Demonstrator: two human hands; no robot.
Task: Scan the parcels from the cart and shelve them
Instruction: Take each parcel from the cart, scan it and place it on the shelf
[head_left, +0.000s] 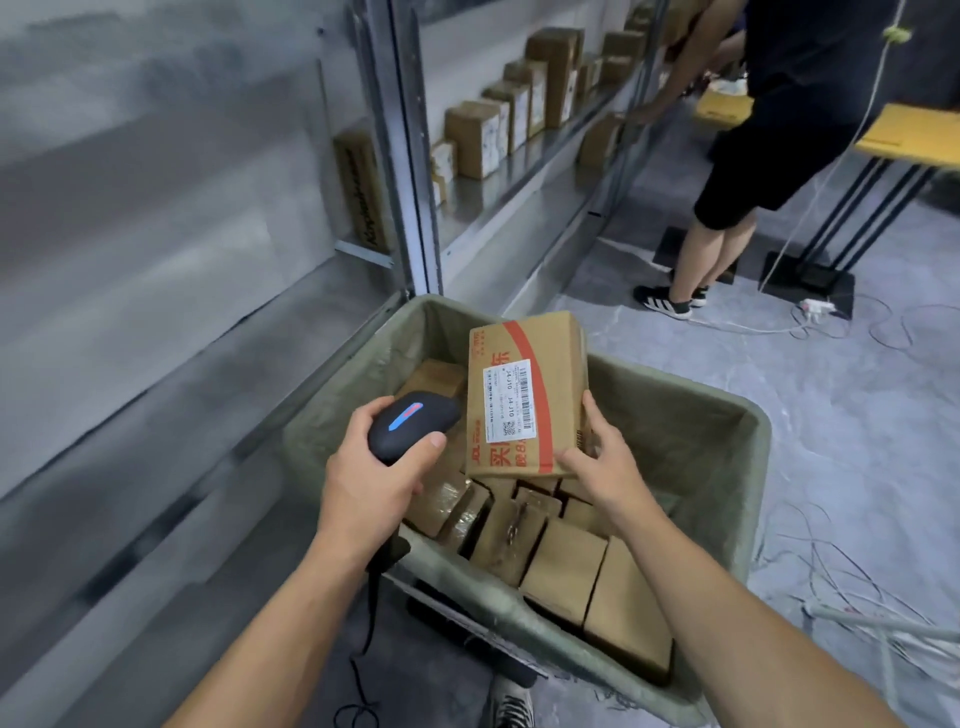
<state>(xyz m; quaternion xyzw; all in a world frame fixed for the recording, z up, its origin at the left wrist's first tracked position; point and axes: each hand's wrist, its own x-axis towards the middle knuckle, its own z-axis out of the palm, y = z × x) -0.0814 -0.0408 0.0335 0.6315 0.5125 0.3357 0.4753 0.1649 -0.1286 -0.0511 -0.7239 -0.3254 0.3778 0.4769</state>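
Above the cart (727, 410), just beyond the left fingers (363, 415), the parcel (524, 384) is held up for scanning. The left hand (374, 467) curls round the scanner (413, 423). The right hand (605, 457) grips the parcel's lower corner, label (509, 400) facing up. Next, I judge, the scanner must aim at that label before the parcel goes to the shelf (509, 200).
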